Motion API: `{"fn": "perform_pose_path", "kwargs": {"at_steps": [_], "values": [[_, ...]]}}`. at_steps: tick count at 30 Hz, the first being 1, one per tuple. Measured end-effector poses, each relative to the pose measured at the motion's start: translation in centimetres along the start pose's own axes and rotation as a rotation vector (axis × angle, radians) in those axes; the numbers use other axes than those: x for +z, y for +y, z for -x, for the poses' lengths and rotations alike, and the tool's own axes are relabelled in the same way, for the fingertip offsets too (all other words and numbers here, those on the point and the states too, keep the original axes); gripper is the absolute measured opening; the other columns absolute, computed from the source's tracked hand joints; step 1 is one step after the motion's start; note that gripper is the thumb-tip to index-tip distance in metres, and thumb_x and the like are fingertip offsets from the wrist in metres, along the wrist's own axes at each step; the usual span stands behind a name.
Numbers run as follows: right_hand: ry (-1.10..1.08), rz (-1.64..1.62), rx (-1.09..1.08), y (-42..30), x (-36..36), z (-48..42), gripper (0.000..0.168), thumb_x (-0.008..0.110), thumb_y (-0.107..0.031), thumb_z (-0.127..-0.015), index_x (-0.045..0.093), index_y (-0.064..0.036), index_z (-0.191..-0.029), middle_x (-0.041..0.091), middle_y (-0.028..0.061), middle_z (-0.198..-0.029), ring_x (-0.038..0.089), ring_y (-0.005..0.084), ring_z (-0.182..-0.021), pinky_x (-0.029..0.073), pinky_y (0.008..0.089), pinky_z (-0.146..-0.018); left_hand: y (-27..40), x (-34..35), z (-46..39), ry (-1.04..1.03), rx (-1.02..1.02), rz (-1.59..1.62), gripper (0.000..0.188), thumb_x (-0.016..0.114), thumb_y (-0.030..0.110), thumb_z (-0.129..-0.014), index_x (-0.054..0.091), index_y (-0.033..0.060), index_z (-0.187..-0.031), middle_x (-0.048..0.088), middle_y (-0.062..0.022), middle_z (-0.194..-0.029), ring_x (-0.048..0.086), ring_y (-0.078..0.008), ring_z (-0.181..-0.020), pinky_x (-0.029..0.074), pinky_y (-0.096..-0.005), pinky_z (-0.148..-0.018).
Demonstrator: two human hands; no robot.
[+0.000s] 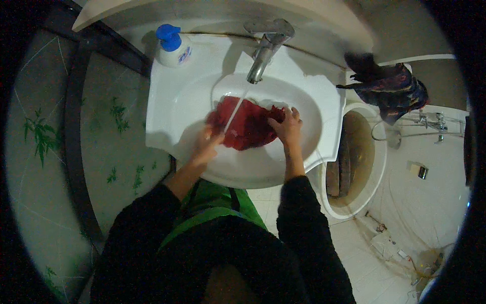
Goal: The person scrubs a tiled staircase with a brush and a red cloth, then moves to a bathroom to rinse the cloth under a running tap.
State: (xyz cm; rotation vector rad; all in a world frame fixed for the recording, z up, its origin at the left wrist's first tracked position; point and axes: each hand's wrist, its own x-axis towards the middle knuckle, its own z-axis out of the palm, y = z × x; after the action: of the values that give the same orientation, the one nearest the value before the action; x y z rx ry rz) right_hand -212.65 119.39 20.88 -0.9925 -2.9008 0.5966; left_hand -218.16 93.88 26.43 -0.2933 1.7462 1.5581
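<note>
A wet red cloth [248, 127] lies bunched in the bowl of a white washbasin [243, 169]. Water runs from a chrome mixer tap [264, 57] onto its left part. My left hand [207, 146] is at the cloth's left edge, blurred, with the thumb by the stream; its grip does not show clearly. At the other end, my right hand [290, 127] has thumb and fingers around a gathered bit of the cloth.
A white pump bottle [176, 55] with a blue top stands on the basin's back left corner. Dark cloth [395, 89] hangs at right, above a bathtub [381, 167] holding brownish water. A shower fitting [438, 125] is on the far right. Glass panels [125, 144] with a dark frame flank the left.
</note>
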Motion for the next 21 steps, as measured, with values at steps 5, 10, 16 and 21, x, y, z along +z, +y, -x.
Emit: {"fn": "perform_pose_path", "kwargs": {"at_steps": [5,10,16,21], "values": [[-0.107,-0.335,-0.294,-4.7,8.2,1.9,0.065,0.056,0.003,-0.065,0.043,-0.013,-0.126,0.041,0.0220,-0.124,0.047,0.0381,-0.107,0.044,0.0456,-0.083,1.4,2.0,-1.6,0.061,-0.272,0.319,0.052,0.050,0.046,-0.085,0.047,0.0072,-0.119,0.053,-0.0029,-0.112,0.049,-0.0179,-0.105,0.046,-0.0328,-0.079],[-0.298,-0.937,-0.256,-13.6,1.4,9.3,0.027,0.059,-0.006,-0.070,0.060,-0.004,-0.097,0.057,0.0123,-0.094,0.059,0.0261,-0.085,0.047,0.0321,-0.074,0.5,0.5,-1.9,-0.226,0.297,0.301,0.046,0.039,0.043,-0.091,0.042,0.0097,-0.122,0.047,-0.0040,-0.116,0.047,-0.0159,-0.105,0.043,-0.0315,-0.085],[0.210,-0.516,-0.345,-13.9,1.4,7.0,0.019,0.062,-0.025,-0.071,0.056,-0.009,-0.078,0.057,0.0105,-0.078,0.057,0.0317,-0.066,0.046,0.0396,-0.054,2.7,3.9,-1.7,-0.199,0.355,0.313,0.030,0.038,0.028,-0.092,0.050,0.0072,-0.109,0.053,-0.0039,-0.099,0.051,-0.0163,-0.091,0.044,-0.0291,-0.080],[0.180,-0.571,-0.154,-14.2,0.5,3.3,0.017,0.059,-0.026,-0.076,0.057,-0.008,-0.074,0.058,0.0113,-0.076,0.057,0.0310,-0.063,0.045,0.0392,-0.054,1.9,3.7,-5.4,-0.150,-0.073,0.751,0.035,0.048,0.037,-0.088,0.054,0.0059,-0.103,0.058,-0.0061,-0.098,0.055,-0.0193,-0.089,0.046,-0.0320,-0.079]]}}
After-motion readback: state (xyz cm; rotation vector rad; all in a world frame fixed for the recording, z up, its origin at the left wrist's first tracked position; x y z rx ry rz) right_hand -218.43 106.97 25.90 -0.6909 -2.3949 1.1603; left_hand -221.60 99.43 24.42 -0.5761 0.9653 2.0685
